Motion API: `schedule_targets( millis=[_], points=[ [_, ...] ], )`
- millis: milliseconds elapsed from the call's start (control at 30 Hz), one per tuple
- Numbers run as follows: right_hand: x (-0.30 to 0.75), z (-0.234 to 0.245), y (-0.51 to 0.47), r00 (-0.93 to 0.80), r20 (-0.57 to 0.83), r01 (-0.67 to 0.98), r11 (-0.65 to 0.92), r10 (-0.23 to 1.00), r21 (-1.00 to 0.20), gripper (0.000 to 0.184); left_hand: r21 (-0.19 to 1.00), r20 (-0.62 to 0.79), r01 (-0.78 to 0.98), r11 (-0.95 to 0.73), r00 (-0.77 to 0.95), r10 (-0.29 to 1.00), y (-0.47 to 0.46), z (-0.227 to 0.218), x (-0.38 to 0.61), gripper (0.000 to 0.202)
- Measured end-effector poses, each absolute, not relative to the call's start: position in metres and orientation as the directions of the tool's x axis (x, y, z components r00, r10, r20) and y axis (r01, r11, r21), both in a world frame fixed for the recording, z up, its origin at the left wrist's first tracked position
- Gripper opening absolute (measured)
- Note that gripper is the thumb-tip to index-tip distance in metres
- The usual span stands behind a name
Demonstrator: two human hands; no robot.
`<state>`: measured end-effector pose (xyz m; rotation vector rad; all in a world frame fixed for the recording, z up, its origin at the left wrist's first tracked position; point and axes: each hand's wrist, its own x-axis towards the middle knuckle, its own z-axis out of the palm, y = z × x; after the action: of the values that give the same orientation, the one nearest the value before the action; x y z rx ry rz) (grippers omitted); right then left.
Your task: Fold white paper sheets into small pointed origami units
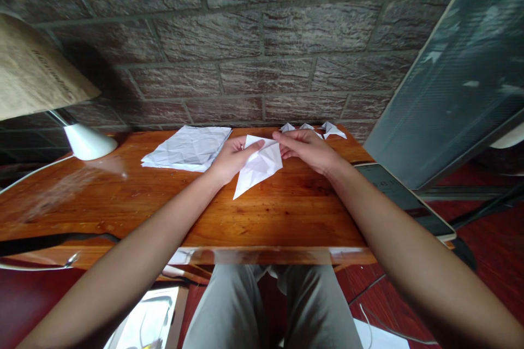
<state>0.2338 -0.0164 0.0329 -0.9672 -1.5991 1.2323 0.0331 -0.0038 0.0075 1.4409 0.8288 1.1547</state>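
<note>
Our left hand [232, 159] pinches paper [257, 168]; right hand [308, 147] at its corner, whether pinching we cannot tell. Paper could crease crooked if left grip slips.

Over on my left, where the lamp stands near the table's [270, 223] back edge, a line of dark lettering [51, 72] runs slantwise down the lampshade [28, 84], too blurred for me to read; across to the table's right edge now, and the tablet's [405, 199] screen shows big dark figures [382, 182], too faint to call; not one word or number comes through legibly.
</note>
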Motion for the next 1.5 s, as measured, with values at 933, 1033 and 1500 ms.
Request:
schedule_targets(
  millis=[933,1033,1500],
  points=[
    [0.219,0.009,-0.009,-0.16,0.479,0.373,0.502,0.863,-0.78,0.028,0.965,0.176,-0.236,-0.112,0.268,0.947,0.001,0.007,0.036,0.042],
    [0.224,0.013,-0.006,-0.199,0.455,0.254,0.494,0.868,-0.831,0.025,0.963,0.203,-0.226,-0.146,0.255,0.945,0.003,0.007,0.034,0.044],
    [0.233,0.033,-0.017,-0.319,0.252,-0.175,0.205,0.914,-0.963,0.034,0.863,0.48,0.086,-0.499,0.173,0.86,0.009,0.007,0.023,0.04]
  ],
)
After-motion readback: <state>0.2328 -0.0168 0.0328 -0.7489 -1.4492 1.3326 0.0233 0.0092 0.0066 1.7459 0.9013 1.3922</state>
